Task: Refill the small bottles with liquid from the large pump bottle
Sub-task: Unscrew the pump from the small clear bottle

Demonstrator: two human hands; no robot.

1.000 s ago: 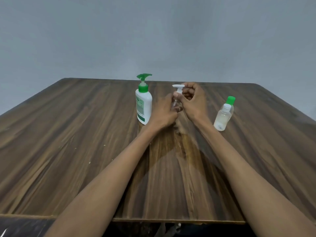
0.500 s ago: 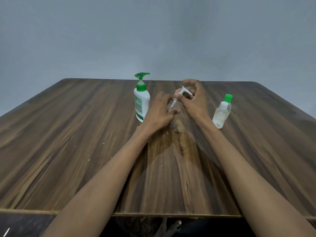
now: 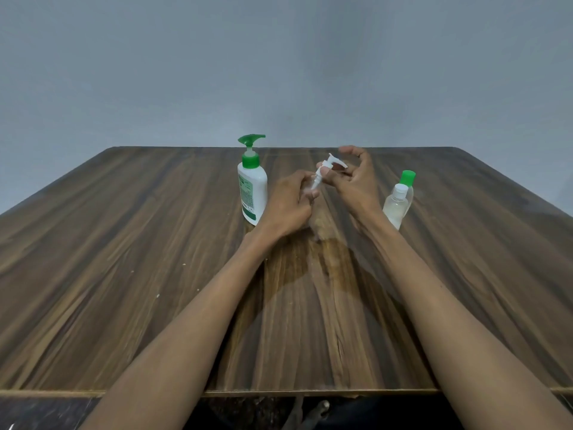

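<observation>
The large white pump bottle (image 3: 253,190) with a green pump head stands upright at the table's far middle. Just right of it, my left hand (image 3: 290,204) grips a small clear bottle (image 3: 311,189), mostly hidden by the fingers. My right hand (image 3: 352,178) pinches that bottle's white pump top (image 3: 330,166), which is tilted to the right and partly lifted off the neck. Two more small clear bottles stand together at the right, the front one with a white cap (image 3: 395,206) and the rear one with a green cap (image 3: 406,184).
The wooden table (image 3: 155,274) runs to a plain grey wall at the back. Its near edge lies just in front of my body. A darker damp-looking patch (image 3: 325,274) marks the wood between my forearms.
The white pump top has tilted further right and risen from the small bottle. My right fingers have spread more. My left hand stays on the bottle.
</observation>
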